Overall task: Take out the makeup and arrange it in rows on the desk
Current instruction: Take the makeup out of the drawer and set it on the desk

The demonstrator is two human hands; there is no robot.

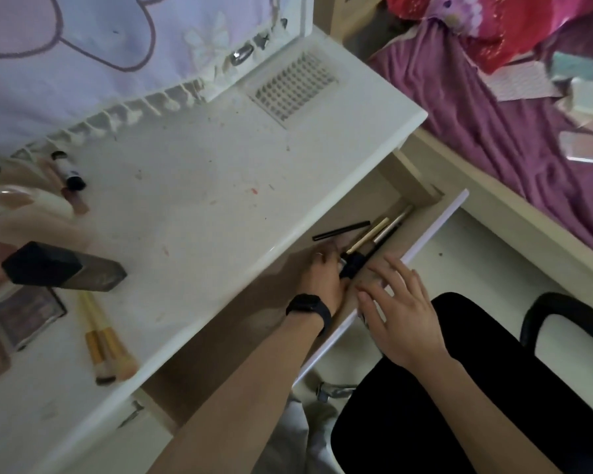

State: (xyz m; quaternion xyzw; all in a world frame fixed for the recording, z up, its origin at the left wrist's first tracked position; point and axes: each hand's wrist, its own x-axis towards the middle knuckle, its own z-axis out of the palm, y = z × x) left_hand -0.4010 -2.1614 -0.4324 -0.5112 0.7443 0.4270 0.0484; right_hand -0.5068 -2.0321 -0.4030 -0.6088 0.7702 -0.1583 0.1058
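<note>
Black-capped bottle [83,273] on desk [202,186], print illegible

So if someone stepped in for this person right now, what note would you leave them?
Left hand: in the drawer, against a black piece; grip unclear.
Right hand: open, over the drawer's front.
Done: bottle, palette, brushes and tubes lie on the desk.
Left: a black pencil and slim sticks lie in the drawer; take them out, then line everything up in rows.
</note>
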